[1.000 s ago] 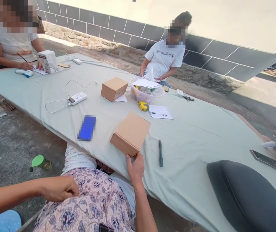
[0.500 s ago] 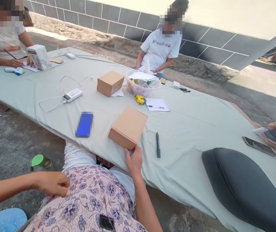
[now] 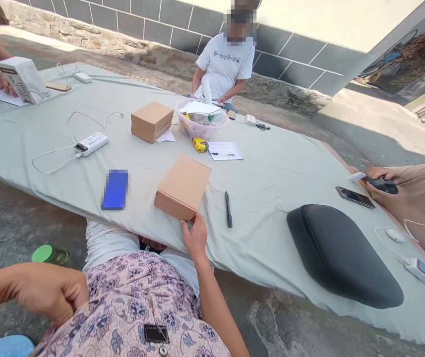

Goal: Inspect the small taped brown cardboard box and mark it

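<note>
The right hand (image 3: 196, 237) pinches the near corner of the flat brown cardboard box (image 3: 183, 187) at the table edge; the left hand (image 3: 54, 292), fisted at the floral cloth, hides its grip

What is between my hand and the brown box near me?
Nothing visible. The right hand already touches the near corner of the cardboard box at the table's edge. The left hand is down by the lap, away from it.

By my right hand (image 3: 196, 238) I count two cardboard boxes: one (image 3: 182, 187) touching it, another (image 3: 151, 121) well beyond. Just right of that hand lies one black pen (image 3: 228, 209), a second pen (image 3: 221, 154) farther off on one sheet of paper (image 3: 225, 150).
</note>
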Available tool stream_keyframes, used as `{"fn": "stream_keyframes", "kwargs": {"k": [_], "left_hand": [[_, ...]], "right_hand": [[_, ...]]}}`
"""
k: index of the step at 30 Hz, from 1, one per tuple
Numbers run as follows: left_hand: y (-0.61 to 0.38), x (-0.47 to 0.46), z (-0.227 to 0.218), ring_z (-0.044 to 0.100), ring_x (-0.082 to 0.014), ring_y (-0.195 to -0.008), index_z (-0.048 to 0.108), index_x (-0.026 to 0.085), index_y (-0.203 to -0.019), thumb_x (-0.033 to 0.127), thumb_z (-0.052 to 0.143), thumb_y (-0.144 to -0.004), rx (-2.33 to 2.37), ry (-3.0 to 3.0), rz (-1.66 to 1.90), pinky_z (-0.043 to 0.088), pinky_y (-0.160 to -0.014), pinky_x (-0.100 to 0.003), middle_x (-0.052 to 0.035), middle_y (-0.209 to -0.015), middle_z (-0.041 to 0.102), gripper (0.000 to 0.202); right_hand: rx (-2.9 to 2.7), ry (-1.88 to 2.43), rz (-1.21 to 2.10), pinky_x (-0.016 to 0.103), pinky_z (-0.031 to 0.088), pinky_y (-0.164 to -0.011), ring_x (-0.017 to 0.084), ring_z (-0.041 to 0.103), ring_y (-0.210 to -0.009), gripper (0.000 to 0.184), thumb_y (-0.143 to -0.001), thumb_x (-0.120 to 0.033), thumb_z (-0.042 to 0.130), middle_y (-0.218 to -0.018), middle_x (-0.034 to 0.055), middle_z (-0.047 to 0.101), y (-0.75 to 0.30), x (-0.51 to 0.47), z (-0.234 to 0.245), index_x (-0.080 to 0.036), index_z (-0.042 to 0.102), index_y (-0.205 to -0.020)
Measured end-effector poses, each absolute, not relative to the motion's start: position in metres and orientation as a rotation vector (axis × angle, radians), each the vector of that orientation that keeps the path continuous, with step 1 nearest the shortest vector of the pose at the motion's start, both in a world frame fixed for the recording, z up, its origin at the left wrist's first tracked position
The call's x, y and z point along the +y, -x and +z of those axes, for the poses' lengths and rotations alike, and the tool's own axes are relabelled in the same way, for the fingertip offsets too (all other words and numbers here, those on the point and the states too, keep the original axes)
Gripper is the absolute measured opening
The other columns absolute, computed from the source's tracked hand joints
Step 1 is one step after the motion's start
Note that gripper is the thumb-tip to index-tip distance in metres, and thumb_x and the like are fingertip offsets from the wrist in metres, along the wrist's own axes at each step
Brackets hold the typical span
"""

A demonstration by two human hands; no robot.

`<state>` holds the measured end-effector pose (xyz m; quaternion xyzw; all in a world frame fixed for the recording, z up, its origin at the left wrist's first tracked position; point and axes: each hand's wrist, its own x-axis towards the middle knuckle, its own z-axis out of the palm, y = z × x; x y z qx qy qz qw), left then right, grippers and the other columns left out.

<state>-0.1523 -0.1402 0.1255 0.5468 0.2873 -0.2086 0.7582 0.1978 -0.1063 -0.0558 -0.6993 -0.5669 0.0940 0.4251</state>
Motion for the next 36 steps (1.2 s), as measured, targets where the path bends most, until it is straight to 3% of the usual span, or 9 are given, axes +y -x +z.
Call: {"fn": "stream_keyframes", "kwargs": {"k": [2, 4, 7, 9, 11, 14, 22, 30, 36], "left_hand": [[0.143, -0.115, 0.133, 0.049, -0.0134, -0.056, 0.067, 0.021, -0.063, 0.025, 0.050, -0.076, 0.889, -1.689, -0.272, 0.038, -0.059, -0.023, 0.0017, -0.061, 0.060, 0.022], [0.128, -0.088, 0.130, 0.059, -0.0189, -0.070, 0.072, 0.022, -0.081, 0.035, 0.049, -0.082, 1.180, -2.022, 0.001, 0.043, -0.064, -0.025, -0.0034, -0.080, 0.070, 0.027], [0.098, -0.048, 0.105, 0.069, -0.0233, -0.094, 0.066, 0.023, -0.121, 0.047, 0.048, -0.088, 1.224, -2.054, 0.305, 0.053, -0.078, -0.030, -0.0070, -0.103, 0.074, 0.045], [0.072, -0.026, 0.082, 0.064, -0.0279, -0.121, 0.052, 0.022, -0.142, 0.055, 0.058, -0.084, 1.195, -1.989, 0.496, 0.054, -0.092, -0.036, -0.0118, -0.129, 0.068, 0.067], [0.043, -0.008, 0.058, 0.051, -0.0334, -0.139, 0.042, 0.019, -0.150, 0.055, 0.072, -0.075, 1.122, -1.918, 0.646, 0.050, -0.105, -0.042, -0.0176, -0.150, 0.053, 0.089], [0.006, 0.006, 0.027, 0.048, -0.0355, -0.142, 0.036, 0.017, -0.155, 0.050, 0.084, -0.067, 0.930, -1.809, 0.850, 0.044, -0.113, -0.048, -0.0180, -0.153, 0.050, 0.106], [-0.015, -0.006, -0.028, 0.049, -0.0306, -0.142, 0.037, 0.023, -0.153, 0.033, 0.079, -0.076, 1.039, -1.726, 0.970, 0.040, -0.118, -0.046, -0.0124, -0.152, 0.053, 0.089], [-0.015, -0.008, -0.029, 0.048, -0.0294, -0.144, 0.030, 0.024, -0.156, 0.020, 0.079, -0.071, 1.078, -1.822, 0.885, 0.040, -0.119, -0.046, -0.0114, -0.155, 0.050, 0.098], [-0.014, -0.007, -0.033, 0.043, -0.0296, -0.148, 0.024, 0.024, -0.158, 0.014, 0.075, -0.069, 1.044, -1.875, 0.875, 0.038, -0.121, -0.047, -0.0131, -0.161, 0.042, 0.103]], "right_hand": [[-1.411, 1.755, 0.244, 0.046, 0.052, -0.088, 0.027, 0.062, -0.095, 0.042, -0.085, -0.029, 0.058, -0.102, 0.0105, 0.066, -0.198, -0.106, -0.055, -0.017, 0.055, -0.126], [-1.408, 1.753, 0.248, 0.047, 0.052, -0.088, 0.028, 0.062, -0.096, 0.043, -0.085, -0.029, 0.058, -0.103, 0.0105, 0.067, -0.198, -0.106, -0.055, -0.017, 0.055, -0.127], [-1.410, 1.735, 0.247, 0.047, 0.052, -0.089, 0.027, 0.063, -0.096, 0.045, -0.085, -0.031, 0.059, -0.105, 0.0109, 0.067, -0.198, -0.106, -0.055, -0.017, 0.055, -0.128], [-1.411, 1.727, 0.250, 0.046, 0.053, -0.089, 0.027, 0.063, -0.095, 0.046, -0.086, -0.033, 0.060, -0.106, 0.0113, 0.066, -0.198, -0.106, -0.056, -0.016, 0.054, -0.128], [-1.404, 1.723, 0.256, 0.046, 0.053, -0.088, 0.026, 0.063, -0.094, 0.048, -0.086, -0.035, 0.060, -0.107, 0.0115, 0.066, -0.198, -0.105, -0.057, -0.016, 0.054, -0.130], [-1.373, 1.723, 0.263, 0.045, 0.054, -0.087, 0.026, 0.064, -0.093, 0.049, -0.086, -0.036, 0.061, -0.109, 0.0112, 0.066, -0.200, -0.106, -0.059, -0.017, 0.053, -0.131], [-1.309, 1.776, 0.312, 0.044, 0.054, -0.086, 0.028, 0.064, -0.097, 0.049, -0.084, -0.044, 0.063, -0.112, 0.0125, 0.066, -0.203, -0.107, -0.060, -0.017, 0.055, -0.124], [-1.109, 1.938, 0.181, 0.050, 0.050, -0.096, 0.038, 0.062, -0.112, 0.077, -0.069, -0.058, 0.076, -0.114, 0.0191, 0.066, -0.189, -0.096, -0.059, -0.011, 0.051, -0.125], [-1.157, 1.894, 0.159, 0.052, 0.051, -0.096, 0.036, 0.060, -0.110, 0.070, -0.071, -0.051, 0.077, -0.114, 0.0180, 0.065, -0.194, -0.092, -0.067, -0.013, 0.052, -0.123]]}}
